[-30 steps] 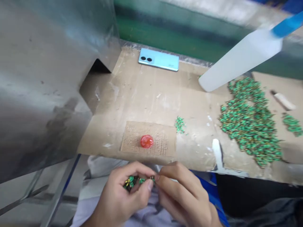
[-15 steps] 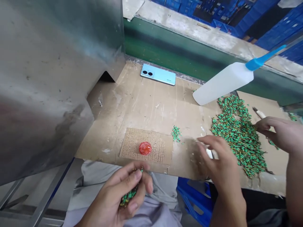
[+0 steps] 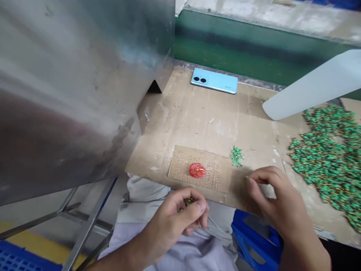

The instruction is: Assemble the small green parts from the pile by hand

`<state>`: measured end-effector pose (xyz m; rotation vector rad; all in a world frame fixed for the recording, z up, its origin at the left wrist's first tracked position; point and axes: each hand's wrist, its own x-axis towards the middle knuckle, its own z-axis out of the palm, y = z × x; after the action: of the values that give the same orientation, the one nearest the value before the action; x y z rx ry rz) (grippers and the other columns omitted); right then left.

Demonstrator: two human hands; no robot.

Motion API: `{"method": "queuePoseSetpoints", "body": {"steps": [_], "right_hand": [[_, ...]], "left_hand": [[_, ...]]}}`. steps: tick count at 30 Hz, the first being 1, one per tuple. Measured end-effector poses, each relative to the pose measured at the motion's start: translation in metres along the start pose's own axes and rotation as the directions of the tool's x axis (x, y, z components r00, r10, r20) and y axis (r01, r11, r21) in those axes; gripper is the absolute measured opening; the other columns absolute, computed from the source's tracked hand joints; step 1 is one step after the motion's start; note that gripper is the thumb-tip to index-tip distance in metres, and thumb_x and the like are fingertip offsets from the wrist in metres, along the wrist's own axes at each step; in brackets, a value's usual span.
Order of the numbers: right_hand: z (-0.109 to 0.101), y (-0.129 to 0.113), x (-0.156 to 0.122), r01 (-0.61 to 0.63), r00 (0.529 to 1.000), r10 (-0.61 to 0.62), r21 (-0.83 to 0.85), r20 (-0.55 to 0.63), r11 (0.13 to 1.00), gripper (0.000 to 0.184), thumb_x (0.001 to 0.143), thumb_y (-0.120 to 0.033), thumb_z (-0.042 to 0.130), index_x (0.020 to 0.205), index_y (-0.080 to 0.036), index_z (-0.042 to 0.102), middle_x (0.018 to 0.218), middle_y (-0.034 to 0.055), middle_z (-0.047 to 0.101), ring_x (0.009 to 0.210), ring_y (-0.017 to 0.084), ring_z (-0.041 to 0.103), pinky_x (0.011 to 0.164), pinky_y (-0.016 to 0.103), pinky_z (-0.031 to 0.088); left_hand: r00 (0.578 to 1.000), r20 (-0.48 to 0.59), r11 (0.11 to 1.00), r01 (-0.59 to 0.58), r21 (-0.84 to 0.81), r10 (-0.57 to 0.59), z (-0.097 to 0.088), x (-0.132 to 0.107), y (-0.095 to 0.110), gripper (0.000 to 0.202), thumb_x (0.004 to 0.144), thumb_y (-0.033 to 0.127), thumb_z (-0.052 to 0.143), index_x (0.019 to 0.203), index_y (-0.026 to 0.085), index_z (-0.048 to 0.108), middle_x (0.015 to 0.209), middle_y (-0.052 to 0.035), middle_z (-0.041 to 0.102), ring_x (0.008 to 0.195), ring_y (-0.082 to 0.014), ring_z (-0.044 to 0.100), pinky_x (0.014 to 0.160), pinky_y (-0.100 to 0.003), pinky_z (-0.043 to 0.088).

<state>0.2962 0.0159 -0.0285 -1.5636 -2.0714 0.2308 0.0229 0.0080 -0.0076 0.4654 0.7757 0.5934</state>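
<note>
My left hand (image 3: pixel 180 216) is curled over my lap, closed on a handful of small green and yellow parts (image 3: pixel 188 201) that peek out between thumb and fingers. My right hand (image 3: pixel 272 197) rests on the cardboard-covered table edge (image 3: pixel 197 116), fingers pinched on one tiny green part (image 3: pixel 247 177). A small cluster of green parts (image 3: pixel 236 155) lies just above that hand. A red glossy blob (image 3: pixel 197 170) sits on a perforated cardboard patch (image 3: pixel 207 165) between the two hands.
A big heap of green parts (image 3: pixel 328 158) covers the right side. A white squeeze bottle (image 3: pixel 313 90) leans above it. A light blue phone (image 3: pixel 214 80) lies at the back. A large metal housing (image 3: pixel 70 90) fills the left. A blue crate (image 3: pixel 256 241) is below.
The view swung left. My right hand pulled back from the heap toward the table edge and pinched a part. Another person's hand at the right has gone out of view.
</note>
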Motion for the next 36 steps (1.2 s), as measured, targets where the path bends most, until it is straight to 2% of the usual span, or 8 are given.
{"method": "queuePoseSetpoints", "body": {"steps": [3,6,11,17,22,29,32,36], "right_hand": [[0.003,-0.037,-0.004,0.149,0.989,-0.147,0.131,-0.02,0.98,0.009,0.1,-0.013,0.064,0.1,-0.021,0.062,0.089,0.0027,0.062,0.08,0.018,0.061,0.069,0.032,0.049],[0.01,-0.065,-0.01,0.278,0.96,-0.277,0.165,-0.029,0.946,0.018,0.094,-0.002,0.07,0.107,-0.015,0.066,0.095,0.0059,0.066,0.085,0.018,0.06,0.071,0.033,0.05],[0.014,-0.072,-0.017,0.401,0.912,-0.408,0.121,0.036,0.908,0.02,0.096,-0.002,0.067,0.115,-0.009,0.068,0.106,0.0122,0.067,0.094,0.022,0.061,0.076,0.037,0.053],[0.013,-0.073,-0.014,0.275,0.955,-0.297,0.302,0.029,0.913,0.025,0.095,0.002,0.065,0.116,-0.012,0.067,0.104,0.0094,0.068,0.092,0.018,0.064,0.076,0.031,0.055],[0.015,-0.078,-0.013,0.23,0.966,-0.256,0.344,0.029,0.91,0.023,0.095,0.003,0.065,0.111,-0.014,0.066,0.097,0.007,0.068,0.088,0.016,0.064,0.074,0.028,0.056],[0.013,-0.079,-0.005,0.216,0.96,-0.264,0.362,0.088,0.907,0.019,0.098,-0.001,0.061,0.111,-0.015,0.065,0.097,0.0064,0.068,0.086,0.014,0.065,0.074,0.025,0.056],[0.014,-0.079,0.0,0.212,0.954,-0.274,0.373,0.122,0.903,0.02,0.098,-0.001,0.058,0.112,-0.015,0.063,0.095,0.0063,0.068,0.085,0.015,0.066,0.071,0.026,0.055],[0.018,-0.078,0.014,0.125,0.97,-0.203,0.44,0.133,0.889,0.016,0.099,-0.005,0.057,0.104,-0.02,0.059,0.087,0.0015,0.063,0.074,0.012,0.061,0.063,0.024,0.052]], "left_hand": [[0.998,0.015,0.968,-0.056,0.243,0.054,0.003,-0.001,0.002,0.026,0.102,0.037,0.063,0.091,0.015,0.069,0.067,0.0023,0.058,0.056,-0.0085,0.041,0.054,-0.023,0.032],[0.993,-0.01,0.899,-0.104,0.425,0.12,0.006,-0.003,0.003,0.026,0.105,0.034,0.059,0.096,0.015,0.075,0.068,0.0015,0.061,0.066,-0.0118,0.055,0.066,-0.025,0.042],[0.978,-0.008,0.807,-0.165,0.567,0.206,0.005,-0.008,0.003,0.025,0.107,0.029,0.057,0.101,0.018,0.079,0.072,0.0008,0.067,0.072,-0.014,0.064,0.071,-0.025,0.048],[0.964,-0.005,0.736,-0.198,0.647,0.265,0.002,-0.009,0.005,0.019,0.103,0.021,0.06,0.102,0.016,0.078,0.075,-0.0001,0.073,0.07,-0.0132,0.067,0.069,-0.022,0.05],[0.957,-0.027,0.71,-0.196,0.676,0.29,0.002,-0.01,0.003,0.019,0.102,0.022,0.062,0.104,0.015,0.08,0.077,-0.0017,0.077,0.069,-0.0134,0.07,0.066,-0.021,0.052],[0.905,-0.008,0.571,-0.261,0.778,0.426,0.003,-0.01,0.006,0.015,0.094,0.015,0.065,0.093,0.014,0.08,0.08,-0.0036,0.081,0.07,-0.0154,0.072,0.067,-0.024,0.05],[0.915,-0.04,0.601,-0.231,0.765,0.402,0.001,-0.011,0.006,0.015,0.095,0.016,0.064,0.092,0.015,0.079,0.075,-0.0022,0.078,0.067,-0.0147,0.069,0.065,-0.024,0.049],[0.948,-0.092,0.727,-0.169,0.666,0.304,-0.006,-0.012,0.006,0.021,0.103,0.031,0.062,0.103,0.018,0.078,0.073,-0.0003,0.071,0.068,-0.0147,0.064,0.065,-0.025,0.049]]}}
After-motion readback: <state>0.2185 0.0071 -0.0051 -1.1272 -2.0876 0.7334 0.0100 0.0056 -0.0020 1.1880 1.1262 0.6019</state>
